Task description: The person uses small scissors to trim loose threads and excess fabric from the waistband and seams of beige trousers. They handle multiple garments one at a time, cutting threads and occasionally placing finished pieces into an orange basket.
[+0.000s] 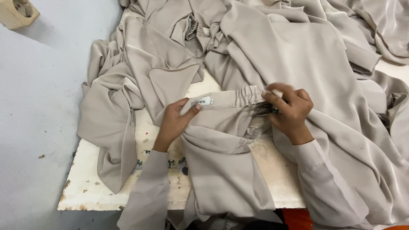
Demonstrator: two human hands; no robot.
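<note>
Head view: beige garment (238, 127) on worn white table (85, 187). Left hand (174, 121) pinches waistband beside white label (203, 101); right hand (289, 110) clamps gathered elastic (249, 93), stretching band flat between them. Wall socket (17, 12) well apart.

Garment workshop, heaps of beige cloth (298, 55), worn white worktable (106, 187), wall socket (17, 12)
</note>
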